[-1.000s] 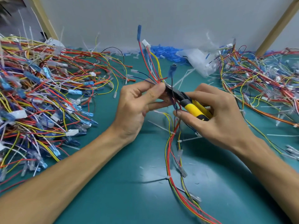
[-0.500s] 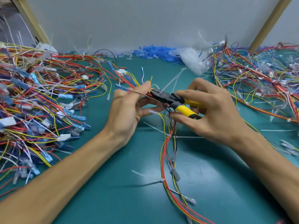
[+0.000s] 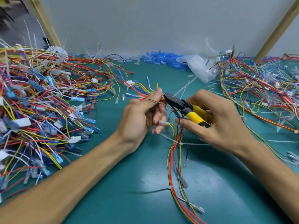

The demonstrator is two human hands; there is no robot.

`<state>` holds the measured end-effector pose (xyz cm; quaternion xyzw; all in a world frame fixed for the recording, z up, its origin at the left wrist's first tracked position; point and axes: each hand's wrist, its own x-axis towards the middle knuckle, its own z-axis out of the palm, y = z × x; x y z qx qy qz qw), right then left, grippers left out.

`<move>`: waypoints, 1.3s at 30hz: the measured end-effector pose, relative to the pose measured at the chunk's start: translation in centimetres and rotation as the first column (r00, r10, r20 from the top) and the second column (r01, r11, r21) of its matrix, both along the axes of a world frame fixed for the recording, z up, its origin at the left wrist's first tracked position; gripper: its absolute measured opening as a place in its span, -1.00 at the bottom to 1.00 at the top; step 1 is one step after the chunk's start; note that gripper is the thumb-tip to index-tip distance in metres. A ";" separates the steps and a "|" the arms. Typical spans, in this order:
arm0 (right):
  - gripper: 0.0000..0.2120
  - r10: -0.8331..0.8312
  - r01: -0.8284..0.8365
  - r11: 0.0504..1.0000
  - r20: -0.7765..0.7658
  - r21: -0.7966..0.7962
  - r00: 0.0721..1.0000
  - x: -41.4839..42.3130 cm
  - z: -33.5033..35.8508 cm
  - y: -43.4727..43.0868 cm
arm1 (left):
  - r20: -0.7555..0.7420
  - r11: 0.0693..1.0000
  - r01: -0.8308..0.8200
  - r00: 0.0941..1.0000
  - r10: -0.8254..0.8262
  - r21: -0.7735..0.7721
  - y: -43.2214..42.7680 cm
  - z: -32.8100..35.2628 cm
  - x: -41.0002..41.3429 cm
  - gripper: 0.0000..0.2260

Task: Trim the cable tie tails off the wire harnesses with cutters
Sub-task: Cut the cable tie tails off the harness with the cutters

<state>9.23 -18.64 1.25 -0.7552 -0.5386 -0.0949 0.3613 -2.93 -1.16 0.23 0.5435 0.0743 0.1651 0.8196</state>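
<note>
A left pile (image 3: 40,102) is crowding nine o'clock, a right pile (image 3: 258,88) three, a bag (image 3: 199,67) one. At centre our left hand (image 3: 142,117) is pinching the harness (image 3: 170,162). Our right hand (image 3: 223,120) is clenching the cutters (image 3: 194,116), nosing a tail (image 3: 182,88). Since a second ago the harness end is lying lower, at ten, not twelve. We are failing to make out blade contact.

Left on the counter (image 3: 129,199), a harness pile (image 3: 40,102); right, a second pile (image 3: 258,88). Behind, loose terminals (image 3: 161,58) beside, seemingly, a bag (image 3: 199,68). Centre, between left hand (image 3: 140,117) and right hand (image 3: 221,120), a single harness (image 3: 174,159), trailing nearward; cutters (image 3: 186,107) in the right.
</note>
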 end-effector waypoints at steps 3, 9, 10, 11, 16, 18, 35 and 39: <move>-0.62 0.047 -0.046 0.998 0.014 -0.040 0.999 0.0 0.0 0.1 | 0.022 1.000 -0.003 1.000 0.003 -0.004 -0.2 -0.6 0.1 -0.57; -0.71 0.043 -0.042 0.999 0.018 -0.031 0.999 0.2 -0.2 -0.5 | 0.051 0.997 -0.025 0.998 0.022 0.068 -0.3 -0.8 0.1 -0.53; -0.72 0.046 -0.045 0.999 0.009 -0.031 0.999 0.3 -0.2 -0.5 | 0.046 0.996 -0.032 0.999 0.028 0.081 -0.3 -0.7 0.0 -0.53; -0.73 0.052 -0.052 0.998 0.002 -0.035 0.999 0.3 -0.1 -0.5 | 0.040 0.995 -0.042 0.998 0.038 0.094 -0.3 -0.7 0.0 -0.52; -0.58 0.058 -0.063 0.993 -0.050 -0.096 0.997 0.5 0.2 -0.7 | -0.005 0.975 -0.136 0.990 0.139 0.177 -0.6 -0.3 -0.1 -0.53; -0.53 0.047 -0.053 0.992 -0.052 -0.116 0.998 0.5 0.2 -0.8 | -0.012 0.964 -0.166 0.985 0.172 0.208 -0.8 -0.2 -0.2 -0.54; -0.52 -0.080 0.095 0.987 0.121 -0.129 0.989 -0.3 0.3 -0.5 | 0.026 0.957 -0.181 0.983 0.180 0.227 -0.9 -0.1 -0.2 -0.49; -0.58 -0.036 0.046 0.981 0.054 -0.191 0.998 0.0 0.1 -0.5 | 0.037 0.952 -0.168 0.986 0.164 0.255 -1.0 -0.4 -0.1 -0.53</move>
